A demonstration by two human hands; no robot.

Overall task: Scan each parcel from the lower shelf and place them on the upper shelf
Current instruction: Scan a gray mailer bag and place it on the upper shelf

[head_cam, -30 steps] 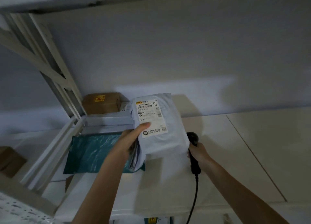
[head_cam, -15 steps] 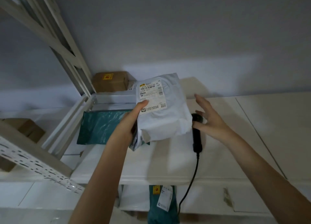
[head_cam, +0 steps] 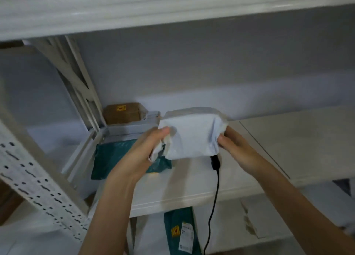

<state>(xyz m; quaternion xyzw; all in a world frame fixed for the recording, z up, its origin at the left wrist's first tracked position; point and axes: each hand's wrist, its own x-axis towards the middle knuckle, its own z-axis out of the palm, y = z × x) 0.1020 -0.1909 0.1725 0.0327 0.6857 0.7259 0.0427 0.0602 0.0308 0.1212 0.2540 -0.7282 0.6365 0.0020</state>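
The white parcel is held just above the upper shelf, plain side up, the left hand gripping its left end and the right hand its right end. The black scanner lies on the shelf beneath it, a teal mailer lies to the left, and a brown box sits behind.

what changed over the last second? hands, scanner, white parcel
The right hand let go of the scanner, which now lies on the shelf, and took the white parcel by its right end. The parcel turned label out of view. The left hand kept its grip; teal mailer and brown box unmoved.
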